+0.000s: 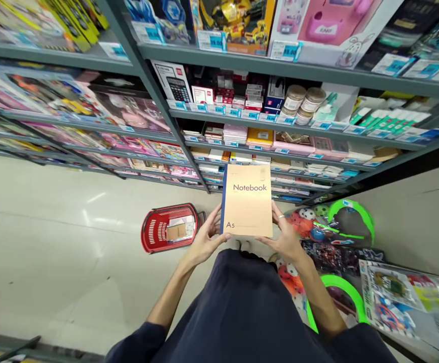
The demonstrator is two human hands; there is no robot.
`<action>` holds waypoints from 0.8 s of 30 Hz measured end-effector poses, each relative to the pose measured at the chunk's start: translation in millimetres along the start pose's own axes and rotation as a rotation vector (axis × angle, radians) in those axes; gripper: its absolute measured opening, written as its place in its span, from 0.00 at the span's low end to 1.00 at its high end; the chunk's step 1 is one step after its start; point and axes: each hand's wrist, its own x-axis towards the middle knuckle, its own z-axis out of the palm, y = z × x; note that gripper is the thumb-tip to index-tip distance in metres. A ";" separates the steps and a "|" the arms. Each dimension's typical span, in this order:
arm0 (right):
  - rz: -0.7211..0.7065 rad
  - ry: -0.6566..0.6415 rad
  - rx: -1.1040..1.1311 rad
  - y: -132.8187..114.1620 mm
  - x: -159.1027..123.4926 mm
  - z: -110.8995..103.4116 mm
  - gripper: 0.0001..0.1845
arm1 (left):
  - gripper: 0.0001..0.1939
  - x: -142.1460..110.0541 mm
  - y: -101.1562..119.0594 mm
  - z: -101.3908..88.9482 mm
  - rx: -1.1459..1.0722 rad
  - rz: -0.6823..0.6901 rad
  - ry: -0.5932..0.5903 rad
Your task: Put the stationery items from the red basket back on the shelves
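I hold a tan A5 notebook (247, 200) with a blue spine and the word "Notebook" on its cover, upright in front of me. My left hand (206, 238) grips its lower left edge, fingers curled round the spine. My right hand (285, 236), with a ring on one finger, grips its lower right edge. Behind the notebook are the grey store shelves (265, 117) stacked with notebooks and stationery.
A red shopping basket (169, 227) with a few items stands on the pale floor to the left. Green hoops and netted balls (331, 222) lie at the right, beside packaged toys (397, 292). Toy boxes fill the top shelf (242, 55).
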 end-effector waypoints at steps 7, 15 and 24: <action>-0.021 0.008 0.106 24.4 1.5 11.3 0.65 | 0.50 -2.8 10.3 12.8 0.071 -0.071 0.121; 0.177 0.080 0.210 51.4 -45.1 10.8 0.64 | 0.51 -2.0 -16.3 34.0 0.075 -0.207 0.035; 0.274 0.182 0.054 40.4 -72.5 3.5 0.62 | 0.51 15.8 -38.2 34.7 -0.011 -0.226 -0.130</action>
